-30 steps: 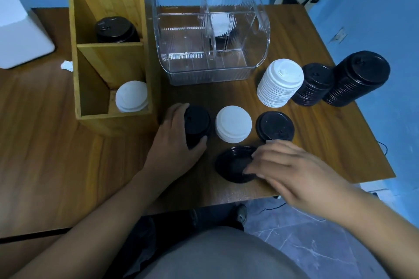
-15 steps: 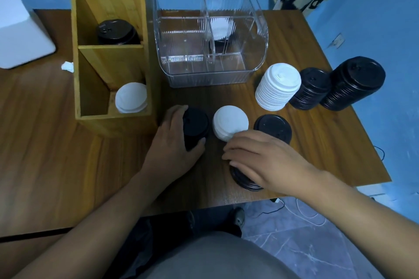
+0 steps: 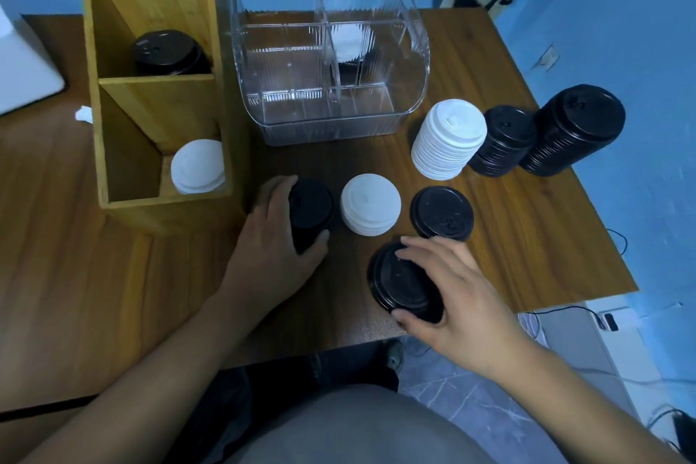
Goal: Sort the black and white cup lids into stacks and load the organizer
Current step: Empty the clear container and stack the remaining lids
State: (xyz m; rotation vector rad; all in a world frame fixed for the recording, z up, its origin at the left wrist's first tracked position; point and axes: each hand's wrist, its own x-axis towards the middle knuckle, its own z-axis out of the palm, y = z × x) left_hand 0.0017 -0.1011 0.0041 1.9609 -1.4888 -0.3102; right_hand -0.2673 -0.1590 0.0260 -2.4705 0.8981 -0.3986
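Note:
My left hand (image 3: 277, 237) wraps a short stack of black lids (image 3: 310, 209) in front of the wooden organizer (image 3: 158, 102). My right hand (image 3: 448, 294) grips an upturned black lid (image 3: 399, 281), tilted, near the table's front edge. Between them sit a low white lid stack (image 3: 371, 209) and a black lid (image 3: 442, 213). The organizer's near slot holds white lids (image 3: 197, 166), its middle slot black lids (image 3: 167, 53). At the right stand a tall white stack (image 3: 448, 139) and two black stacks (image 3: 504, 139) (image 3: 574, 128).
A clear plastic compartment box (image 3: 331, 49) stands behind the loose lids, with a white lid showing inside. A white object (image 3: 22, 68) lies at the far left. The table's right edge (image 3: 587, 200) runs just past the black stacks. A blue wall is close on the right.
My right hand came down over the upturned black lid near the front edge, grasped it and has now tipped it up. My left hand stayed on its black stack.

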